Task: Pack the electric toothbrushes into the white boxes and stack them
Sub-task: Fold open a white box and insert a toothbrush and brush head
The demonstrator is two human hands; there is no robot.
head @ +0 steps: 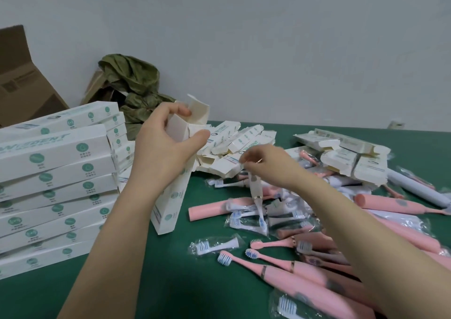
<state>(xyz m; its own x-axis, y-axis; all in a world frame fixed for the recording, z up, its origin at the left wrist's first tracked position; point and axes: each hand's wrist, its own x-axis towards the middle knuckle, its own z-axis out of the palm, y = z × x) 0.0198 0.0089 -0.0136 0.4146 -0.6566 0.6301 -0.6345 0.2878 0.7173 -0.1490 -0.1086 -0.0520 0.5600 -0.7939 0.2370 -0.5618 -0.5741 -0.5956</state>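
My left hand [163,145] grips a long white box [170,196] near its open top, flaps up; the box stands tilted with its lower end on the green table [170,282]. My right hand [266,167] pinches a white electric toothbrush [255,191] by its base, the brush head hanging down over the pile. Pink toothbrushes [300,277] and bagged spare brush heads [214,245] lie scattered at the right. A stack of shut white boxes [53,187] stands at the left.
Several empty open white boxes [239,145] lie in a heap at mid table, more at the back right [351,157]. Brown cardboard cartons [22,86] and a green bag [136,84] sit by the wall at the back left.
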